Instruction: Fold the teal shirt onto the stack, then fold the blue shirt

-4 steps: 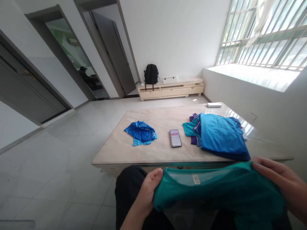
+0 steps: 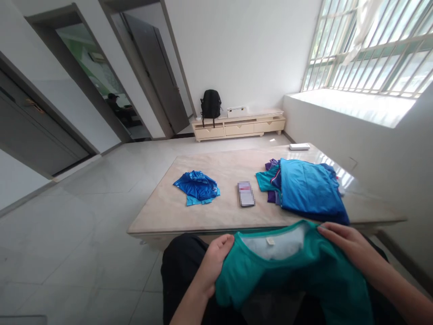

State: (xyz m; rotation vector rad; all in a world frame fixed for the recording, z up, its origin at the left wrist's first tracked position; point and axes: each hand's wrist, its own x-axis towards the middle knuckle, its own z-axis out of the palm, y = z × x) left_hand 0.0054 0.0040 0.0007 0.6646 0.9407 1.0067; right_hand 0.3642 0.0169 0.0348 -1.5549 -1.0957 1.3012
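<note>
Teal shirt (image 2: 323,264), round-necked (pale inside)

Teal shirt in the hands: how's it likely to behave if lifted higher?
Likely floppy: the teal shirt sags between the left hand and the right hand. Probably light, since the cloth looks thin. Unlikely to hold a shape, as it hangs in soft folds.
</note>
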